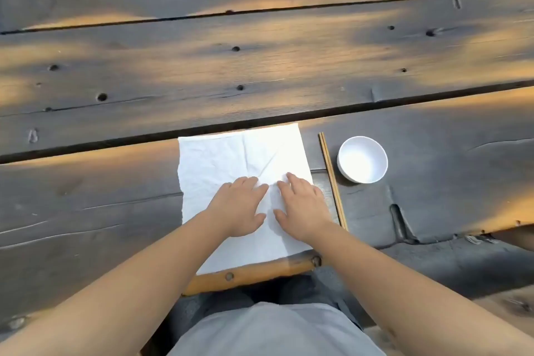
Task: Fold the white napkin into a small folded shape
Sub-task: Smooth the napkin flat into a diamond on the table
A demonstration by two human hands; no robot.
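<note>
The white napkin (228,159) lies spread flat on the dark wooden table, near the front edge, with creases running through its middle. My left hand (238,206) rests palm down on the napkin's near half, fingers spread. Beside it my right hand (302,205) also presses flat on the napkin, fingers apart. The two hands sit side by side with a narrow strip of napkin between them. Neither hand grips anything. The napkin's near edge reaches the table's front rim.
A pair of wooden chopsticks (332,179) lies just right of the napkin. A white bowl (362,159) stands to their right. The table (260,66) is made of dark planks with gaps between them. A light wooden bar (251,272) runs under the near edge.
</note>
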